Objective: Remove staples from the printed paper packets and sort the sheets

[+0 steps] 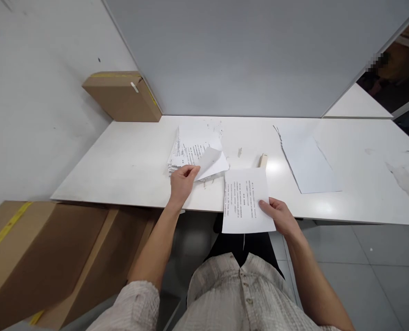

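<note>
From the head camera, the left hand [183,180] pinches the curled corner of the top sheet on a fanned stack of printed white paper [190,151] lying on the white tabletop [128,161]. The right hand [279,216] grips a single printed white sheet [246,200] at its lower right edge, overhanging the table's front. Such paper looks light, limp and easily creased, best held by a corner.

The white table [128,161] lay bare to the left of the paper stack [190,149], open as far as the cardboard box [123,94] in the far corner. Between the stack and the blank sheets [308,163] ran a free lane, broken only by a small pale block [263,160] (perhaps an eraser). The grey partition [246,55] closed off the far edge. Large cartons [35,257] crowded the floor at left.
</note>
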The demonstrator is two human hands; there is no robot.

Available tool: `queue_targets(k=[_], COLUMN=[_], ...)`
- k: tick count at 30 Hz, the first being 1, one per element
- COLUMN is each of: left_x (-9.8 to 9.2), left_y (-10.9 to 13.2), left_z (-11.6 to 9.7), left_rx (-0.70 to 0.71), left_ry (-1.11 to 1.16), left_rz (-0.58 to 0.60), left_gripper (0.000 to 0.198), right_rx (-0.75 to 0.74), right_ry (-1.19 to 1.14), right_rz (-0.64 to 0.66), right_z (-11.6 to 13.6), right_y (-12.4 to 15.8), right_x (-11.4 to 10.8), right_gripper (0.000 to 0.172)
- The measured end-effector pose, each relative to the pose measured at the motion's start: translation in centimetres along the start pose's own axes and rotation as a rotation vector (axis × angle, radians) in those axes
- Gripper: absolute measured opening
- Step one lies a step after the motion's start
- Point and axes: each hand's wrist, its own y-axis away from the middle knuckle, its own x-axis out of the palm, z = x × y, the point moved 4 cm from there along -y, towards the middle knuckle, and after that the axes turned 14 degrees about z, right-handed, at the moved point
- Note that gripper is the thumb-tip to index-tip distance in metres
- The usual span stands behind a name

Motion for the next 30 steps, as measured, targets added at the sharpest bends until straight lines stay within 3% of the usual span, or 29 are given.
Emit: queue_targets(k=[3,5,7,11,13,15,17,19,21,24,27,30], left_x=[-0.7,-0.6,0.4,4.2,5.5,5.6,4.3,2.6,1.7,3.3,6.4,8.7], left_y=[1.8,3.7,5.7,9.6,11.1,12.3,13.1,13.6,13.9,14.5,15.1,15.8], left_z=[-1.1,-1.7,-1.8,-1.2,-0.7,-0.7,-1.5,-3.5,-6.2,-8.6,-7.9,-6.6], left_rx=[0.129,0.158,0.105,-0.098,-0.149,-0.129,-0.028,0.171,0.432,0.715,0.759,0.718], left_ry=[0.116,0.310,0.550,0.807,0.832,0.789,0.647,0.404,0.128,-0.215,-0.474,-0.587], left_rz=[-0.214,-0.299,-0.267,-0.041,0.018,0.018,-0.036,-0.037,0.100,0.472,0.741,0.851], left_gripper=[0.016,0.016,0.015,0.012,0.018,0.022,0.023,0.026,0.034,0.041,0.035,0.030], right_rx=[-0.027,-0.052,-0.071,-0.049,-0.039,-0.036,-0.037,-0.042,-0.046,-0.024,0.022,0.039], right_ry=[-0.019,-0.030,-0.050,-0.125,-0.152,-0.129,-0.030,0.086,0.133,0.016,-0.183,-0.296], right_rz=[-0.047,-0.091,-0.114,-0.100,-0.088,-0.095,-0.154,-0.228,-0.250,-0.155,-0.071,-0.129], right_z=[-0.2,-0.5,-1.1,-3.4,-4.5,-5.3,-5.4,-5.0,-4.4,-4.1,-4.6,-5.2], right_y=[0.6,1.1,1.6,2.1,2.2,2.4,2.8,3.4,3.8,4.0,3.9,4.1], right_x=[-0.1,0.0,0.5,2.1,2.7,2.6,2.1,1.4,1.1,1.7,2.3,1.8], right_gripper=[0.042,0.042,0.041,0.038,0.039,0.041,0.042,0.042,0.042,0.039,0.039,0.041])
